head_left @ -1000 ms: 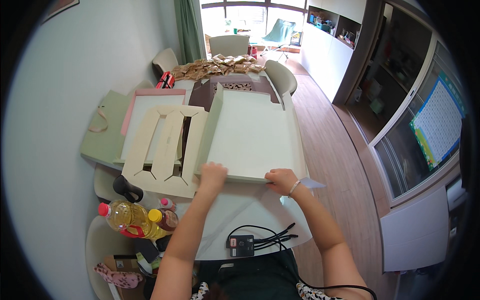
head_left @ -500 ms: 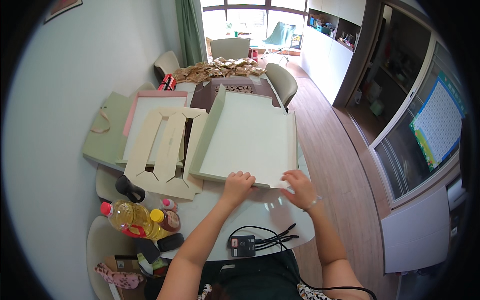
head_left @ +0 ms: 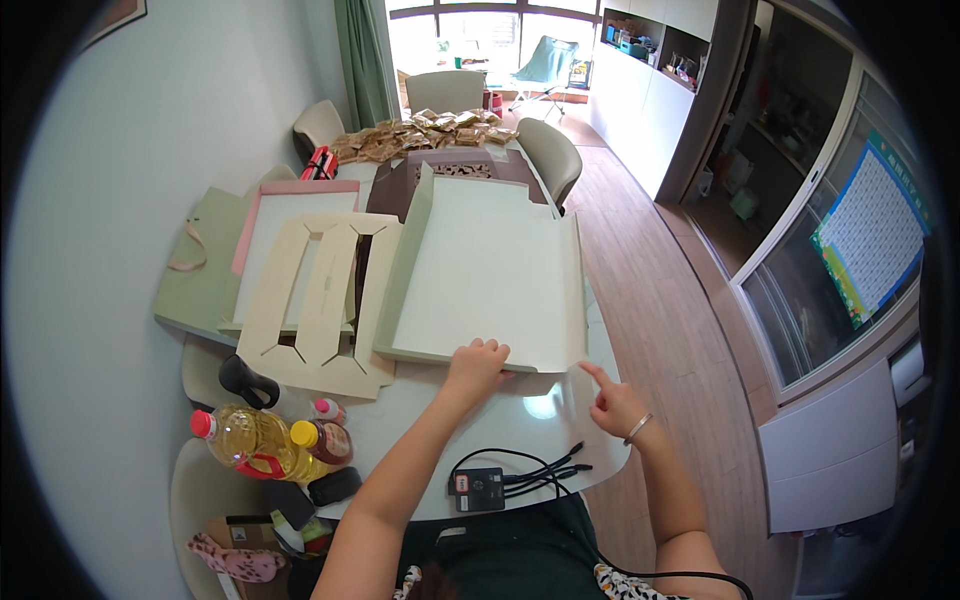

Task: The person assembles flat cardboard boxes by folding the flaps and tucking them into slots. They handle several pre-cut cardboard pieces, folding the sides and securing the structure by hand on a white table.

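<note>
A shallow cardboard box piece (head_left: 480, 270), white inside with pale green walls, lies on the table in front of me. Its left and near sides stand up, and its corners look partly unfolded. My left hand (head_left: 477, 368) grips the near wall, fingers over the top edge and the thumb hidden behind it. Just off the near right corner, my right hand (head_left: 616, 405) holds nothing. Its index finger points toward that corner while the other fingers curl in.
Left of the box lie a cream slotted cardboard insert (head_left: 318, 300), a pink-edged tray (head_left: 300, 187) and a green box (head_left: 195, 262). An oil bottle (head_left: 245, 440) and a yellow-capped jar (head_left: 325, 440) stand near left. A black cabled device (head_left: 480, 489) sits close to me. Small packets (head_left: 425, 135) are heaped far back.
My right hand has drawn back from the box's near right corner, toward me and slightly right, with its index finger now extended. My left hand keeps its grip. The whole view has shifted slightly.
</note>
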{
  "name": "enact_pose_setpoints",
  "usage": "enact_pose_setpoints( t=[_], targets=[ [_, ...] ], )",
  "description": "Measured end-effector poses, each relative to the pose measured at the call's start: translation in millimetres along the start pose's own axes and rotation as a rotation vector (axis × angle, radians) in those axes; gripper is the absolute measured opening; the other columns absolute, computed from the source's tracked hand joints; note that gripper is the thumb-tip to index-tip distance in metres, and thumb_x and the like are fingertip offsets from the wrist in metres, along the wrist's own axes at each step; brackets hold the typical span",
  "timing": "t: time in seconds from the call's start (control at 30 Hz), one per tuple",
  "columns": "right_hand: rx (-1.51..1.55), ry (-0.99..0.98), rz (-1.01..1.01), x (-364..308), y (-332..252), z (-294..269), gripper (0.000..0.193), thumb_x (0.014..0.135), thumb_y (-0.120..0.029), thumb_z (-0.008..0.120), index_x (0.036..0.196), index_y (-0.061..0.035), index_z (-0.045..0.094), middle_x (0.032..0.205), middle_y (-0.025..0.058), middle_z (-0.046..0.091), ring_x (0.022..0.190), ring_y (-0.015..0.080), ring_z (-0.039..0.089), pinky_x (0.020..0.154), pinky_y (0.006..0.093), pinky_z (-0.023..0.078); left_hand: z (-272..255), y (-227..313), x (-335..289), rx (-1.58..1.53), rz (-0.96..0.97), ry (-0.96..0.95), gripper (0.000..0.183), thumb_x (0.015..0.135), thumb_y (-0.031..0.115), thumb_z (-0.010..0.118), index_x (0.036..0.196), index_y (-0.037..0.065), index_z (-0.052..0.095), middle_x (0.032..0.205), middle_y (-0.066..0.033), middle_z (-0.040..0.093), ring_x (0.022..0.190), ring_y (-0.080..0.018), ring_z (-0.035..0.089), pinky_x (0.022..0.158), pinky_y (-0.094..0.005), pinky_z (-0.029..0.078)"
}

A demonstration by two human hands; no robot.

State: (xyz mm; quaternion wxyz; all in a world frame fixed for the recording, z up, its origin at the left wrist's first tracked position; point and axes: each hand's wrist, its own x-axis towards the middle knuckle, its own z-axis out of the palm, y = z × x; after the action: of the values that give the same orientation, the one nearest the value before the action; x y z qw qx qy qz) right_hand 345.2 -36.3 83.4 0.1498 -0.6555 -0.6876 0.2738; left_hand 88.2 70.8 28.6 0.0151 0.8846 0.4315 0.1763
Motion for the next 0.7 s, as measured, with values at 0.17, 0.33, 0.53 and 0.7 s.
enact_pose_setpoints(
  t=[0.17, 0.33, 0.53, 0.7],
  targets=[
    [0.335, -0.007, -0.527, 13.5, 0.4, 30.5, 0.042, 0.08, -0.002, 0.053, 0.121, -0.0094, 0.057, 0.088, 0.0129, 0.067, 0.076, 0.0273, 0.067, 0.07, 0.0363, 0.053, 5.7, -1.8, 1.9, 0.084, 0.035, -0.148, 0.027, 0.075, 0.034, 0.072, 0.086, 0.012, 0.063, 0.088, -0.0044, 0.06, 0.087, -0.0234, 0.059, 0.067, -0.0371, 0.051],
    [-0.135, 0.05, -0.368, 14.7, -1.1, 31.5, 0.03, 0.078, -0.007, 0.058, 0.107, -0.0104, 0.063, 0.084, 0.009, 0.063, 0.076, 0.0287, 0.064, 0.067, 0.0379, 0.051, 8.7, -4.9, -0.1, 0.076, 0.032, -0.189, 0.026, 0.076, 0.035, 0.072, 0.086, 0.012, 0.065, 0.089, -0.0041, 0.059, 0.09, -0.0229, 0.058, 0.068, -0.0371, 0.051],
    [-0.359, 0.093, -0.41, 13.6, -1.3, 21.6, 0.02, 0.075, -0.01, 0.059, 0.093, -0.0125, 0.069, 0.086, 0.0046, 0.061, 0.088, 0.0227, 0.057, 0.074, 0.0371, 0.041, 3.1, -3.9, -2.6, 0.063, 0.045, -0.154, 0.025, 0.076, 0.035, 0.071, 0.083, 0.011, 0.066, 0.089, -0.0034, 0.061, 0.091, -0.0217, 0.06, 0.068, -0.0365, 0.051],
    [-0.339, 0.308, -0.39, 27.4, 4.6, 39.2, 0.015, 0.075, -0.017, 0.065, 0.088, -0.0108, 0.069, 0.087, 0.0038, 0.057, 0.091, 0.0219, 0.055, 0.079, 0.0378, 0.036, -5.7, -2.1, 0.7, -0.03, 0.051, -0.071, 0.027, 0.076, 0.037, 0.071, 0.078, 0.011, 0.064, 0.083, -0.003, 0.06, 0.084, -0.0226, 0.059, 0.066, -0.0371, 0.051]
  ],
)
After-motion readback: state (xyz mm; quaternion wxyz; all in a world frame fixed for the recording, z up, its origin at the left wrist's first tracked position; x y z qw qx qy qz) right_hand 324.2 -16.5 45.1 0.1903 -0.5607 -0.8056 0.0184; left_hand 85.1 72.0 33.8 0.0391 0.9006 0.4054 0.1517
